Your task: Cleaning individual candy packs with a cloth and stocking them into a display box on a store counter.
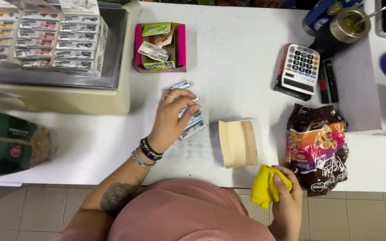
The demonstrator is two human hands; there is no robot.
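My left hand [171, 118], with rings and bead bracelets, lies fingers-down over a loose row of small blue-and-white packets [193, 126] on the white counter [233, 76]. One packet [178, 85] pokes out past the fingertips. My right hand [287, 196] is at the counter's near edge, closed around a crumpled yellow cloth [264, 185]. Between the hands lies an open, hollow beige cardboard box [237, 143].
A pink display box [182, 47] with a few packets stands at the back. A glass case [50, 42] of stacked packets is at left, bagged bread [10, 143] below it. A calculator [300, 67], a brown snack bag [316, 147] and cups sit at right.
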